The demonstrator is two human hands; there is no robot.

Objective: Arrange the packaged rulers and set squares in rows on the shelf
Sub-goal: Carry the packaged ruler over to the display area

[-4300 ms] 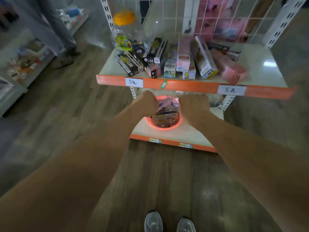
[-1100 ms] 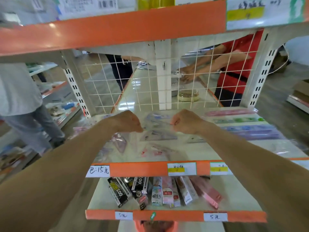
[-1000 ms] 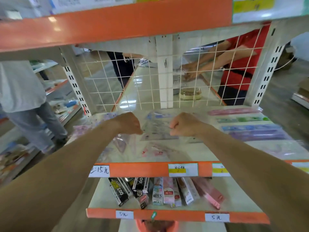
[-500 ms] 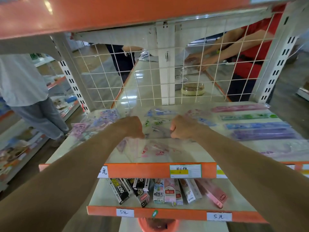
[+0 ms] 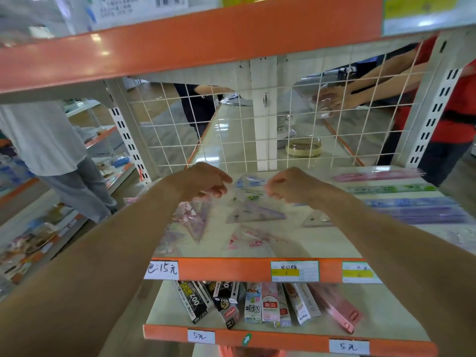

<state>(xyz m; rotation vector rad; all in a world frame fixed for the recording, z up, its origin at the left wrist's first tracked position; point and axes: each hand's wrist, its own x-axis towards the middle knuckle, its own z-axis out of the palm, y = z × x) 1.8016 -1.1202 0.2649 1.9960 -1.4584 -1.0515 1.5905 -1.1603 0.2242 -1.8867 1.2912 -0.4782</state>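
Note:
Clear-packed set squares lie spread over the middle shelf [image 5: 322, 243]: a blue one [image 5: 251, 180], a green-printed one [image 5: 249, 196], a purple one [image 5: 255, 213], pink ones [image 5: 193, 219]. Packaged rulers lie in rows at the right: pink [image 5: 378, 174], green [image 5: 394, 188], blue [image 5: 412, 202], purple [image 5: 432, 215]. My left hand [image 5: 203, 180] hovers at the left edge of the green-printed package with loosely curled fingers. My right hand [image 5: 286, 186] is curled and pinches that package's right edge.
A wire mesh [image 5: 231, 124] backs the shelf, and an orange shelf edge [image 5: 206, 42] hangs low overhead. Boxed goods [image 5: 257, 302] fill the shelf below. One person [image 5: 51, 140] stands at the left; another's arms [image 5: 373, 86] reach in behind the mesh.
Earlier both hands were down in the pink basin near the floor. They have since risen to the middle shelf with a package between them, and my left fingers have loosened from a tight fist.

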